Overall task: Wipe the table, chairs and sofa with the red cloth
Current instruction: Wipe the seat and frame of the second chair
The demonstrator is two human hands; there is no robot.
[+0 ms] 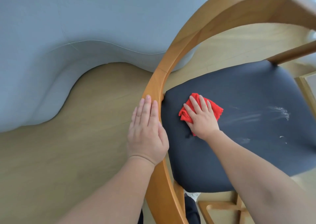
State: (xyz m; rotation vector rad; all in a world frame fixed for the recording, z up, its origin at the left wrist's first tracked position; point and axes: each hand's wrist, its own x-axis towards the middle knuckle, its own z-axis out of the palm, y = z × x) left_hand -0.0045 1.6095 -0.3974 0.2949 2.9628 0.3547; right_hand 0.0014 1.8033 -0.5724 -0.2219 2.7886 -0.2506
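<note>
A wooden chair with a curved backrest rail (pixel 172 56) and a black padded seat (pixel 248 93) fills the right half of the head view. My right hand (pixel 201 116) presses the crumpled red cloth (pixel 216 110) flat onto the seat's left part, fingers straight. My left hand (pixel 147 129) rests flat with straight fingers on the outer side of the curved rail. White dusty streaks (pixel 266 114) mark the seat to the right of the cloth. The light grey-blue sofa (pixel 68 35) stands beyond, at the upper left.
Light wooden floor (pixel 68 155) lies between the sofa and the chair. Another wooden frame piece (pixel 225 210) shows at the bottom right under the seat. A dark trouser leg and a white shoe (pixel 193 194) appear below the chair rail.
</note>
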